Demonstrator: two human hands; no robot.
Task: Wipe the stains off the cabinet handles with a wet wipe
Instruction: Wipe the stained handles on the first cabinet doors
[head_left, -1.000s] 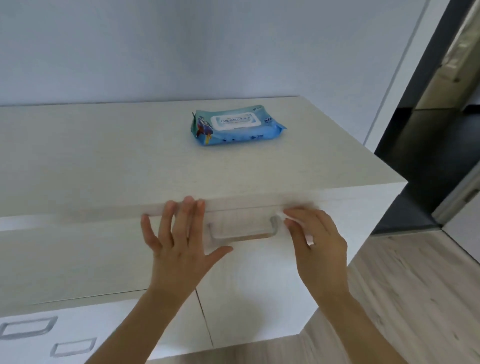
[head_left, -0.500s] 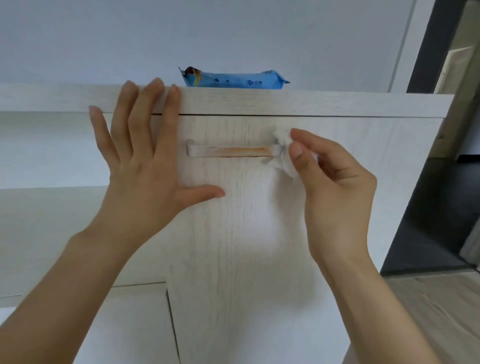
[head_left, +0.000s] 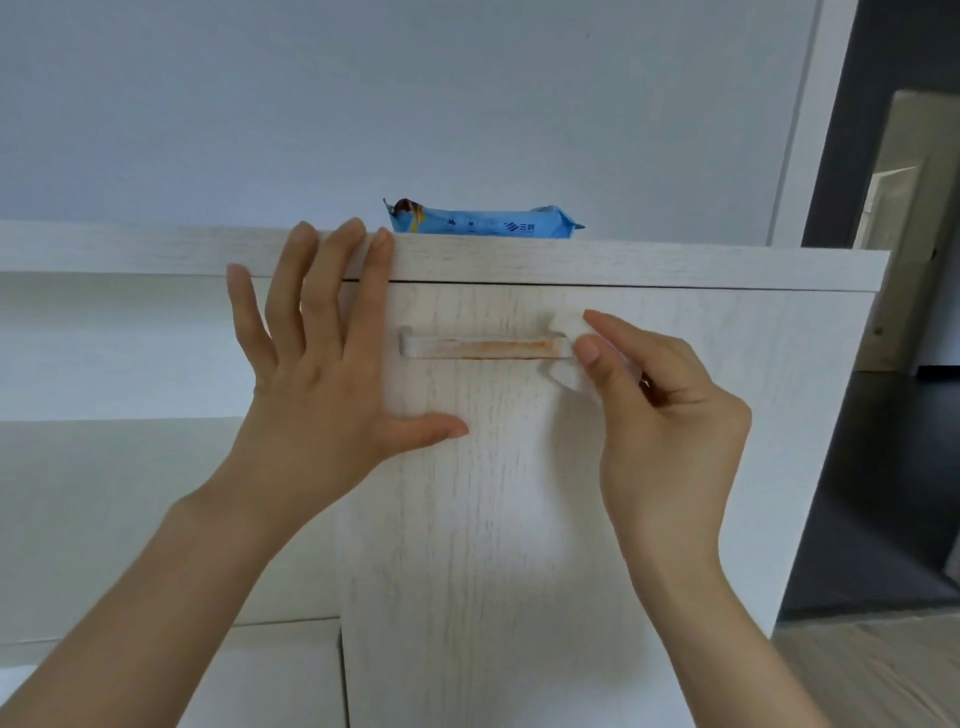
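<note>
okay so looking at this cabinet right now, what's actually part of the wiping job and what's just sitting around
Part of the job:
- stained handle
- wet wipe, pinched in the right hand at the handle's right end
- left hand, flat on the cabinet front

Just lying about:
- blue wipes pack on the cabinet top
- dark doorway at right

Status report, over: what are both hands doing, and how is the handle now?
Left hand flat on cabinet front, open. Right hand pinches wet wipe at handle's right end. Orange stain on handle. Nothing in the way.
</note>
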